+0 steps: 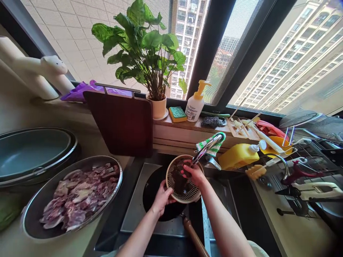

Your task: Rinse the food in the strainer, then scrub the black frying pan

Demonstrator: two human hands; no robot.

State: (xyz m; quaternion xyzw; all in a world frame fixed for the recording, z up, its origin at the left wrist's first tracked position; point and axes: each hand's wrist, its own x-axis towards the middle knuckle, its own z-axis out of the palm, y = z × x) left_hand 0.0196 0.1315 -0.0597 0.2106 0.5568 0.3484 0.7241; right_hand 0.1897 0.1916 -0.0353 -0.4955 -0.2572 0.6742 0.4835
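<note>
Your left hand (160, 200) grips, with your right hand (197, 174) bent inward, near it and farther forward.

Your bare forearms slant toward each other from the bottom of the view: the left forearm (142, 231) leans up to the right, the right forearm (223, 217) up to the left, with more of its length showing. Your left wrist (154, 211) sits low, that palm turned toward your right side, its thumb (168, 192) laid over the front and the fingers partly hidden. Your right wrist (204, 184) lies higher in view; the back of that hand shows, and its fingers (187, 168) point left, crooked, their closing hard to judge. Your two hands are apart.
</note>
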